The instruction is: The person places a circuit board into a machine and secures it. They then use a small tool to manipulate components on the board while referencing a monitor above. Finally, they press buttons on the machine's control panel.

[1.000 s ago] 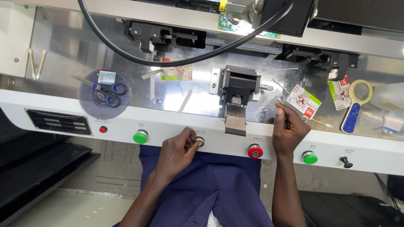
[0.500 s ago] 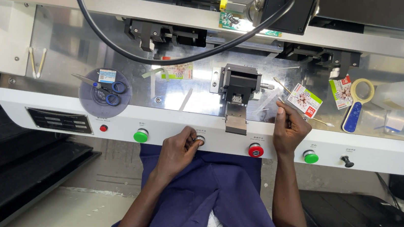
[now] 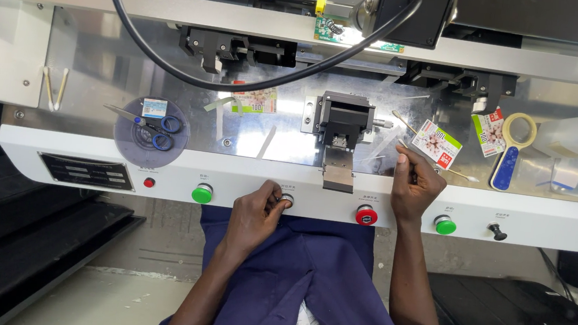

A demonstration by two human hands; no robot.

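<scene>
My left hand (image 3: pixel 254 213) grips a small silver knob (image 3: pixel 287 200) on the white front panel (image 3: pixel 245 172) of a machine, fingers closed around it. My right hand (image 3: pixel 414 185) rests at the panel's top edge, fingers curled on a thin cotton swab (image 3: pixel 412 133) that slants up to the left over the metal plate. A black clamp fixture (image 3: pixel 340 123) with a grey tongue (image 3: pixel 338 176) stands between the two hands. A small printed packet (image 3: pixel 436 144) lies just above my right hand.
The panel carries two green buttons (image 3: pixel 202 193) (image 3: pixel 445 225), a red button (image 3: pixel 366 214) and a black toggle (image 3: pixel 498 232). Blue-handled scissors (image 3: pixel 154 130) lie on a round dish at left. A yellow-rimmed magnifier (image 3: pixel 513 150), more packets and a thick black cable (image 3: pixel 172 59) sit behind.
</scene>
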